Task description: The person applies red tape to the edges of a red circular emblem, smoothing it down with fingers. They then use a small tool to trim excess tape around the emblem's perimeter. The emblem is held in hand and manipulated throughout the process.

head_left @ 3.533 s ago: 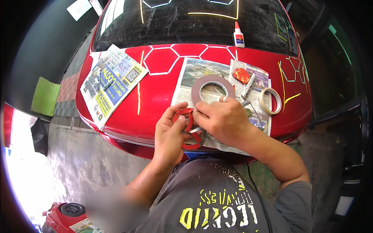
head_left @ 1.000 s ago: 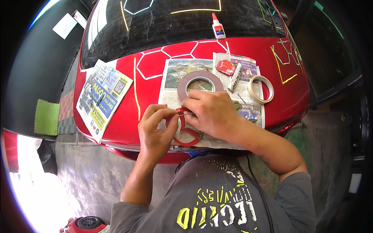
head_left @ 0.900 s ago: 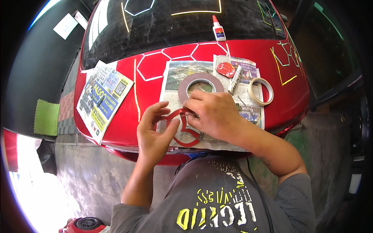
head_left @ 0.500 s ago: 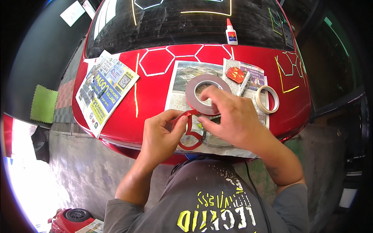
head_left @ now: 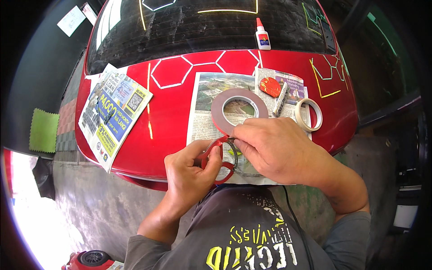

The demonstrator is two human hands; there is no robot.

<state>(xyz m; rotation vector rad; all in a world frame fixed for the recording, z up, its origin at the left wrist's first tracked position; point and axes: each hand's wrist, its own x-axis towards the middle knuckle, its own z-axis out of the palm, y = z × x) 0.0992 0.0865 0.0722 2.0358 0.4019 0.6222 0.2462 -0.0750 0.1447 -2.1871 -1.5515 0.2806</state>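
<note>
A wide roll of grey double-sided tape (head_left: pixel 221 108) with a red backing stands over the newspaper (head_left: pixel 193 117) on the red car's rear lid. From its lower edge, a red strip of tape (head_left: pixel 228 165) curls into loops in front of me. My left hand (head_left: pixel 191 168) pinches this strip between thumb and fingers. My right hand (head_left: pixel 279 148) is closed at the strip close to the roll, thumb and fingertips pressed together; the fingers partly hide what they grip. Beneath the hands lies a small yellow-green piece (head_left: pixel 233 153).
On the right side of the paper are a cream tape roll (head_left: pixel 319 118), a marker (head_left: pixel 281 100) and a red, yellow-marked round piece (head_left: pixel 270 87). A glue bottle (head_left: pixel 263 38) stands near the rear window. Another newspaper (head_left: pixel 116 108) lies left. Pale hexagon outlines (head_left: pixel 171 85) mark the lid.
My right hand has come down and closed on the tape near the roll; its fingers were spread over the roll before. My left hand keeps its pinch. The view has shifted slightly.
</note>
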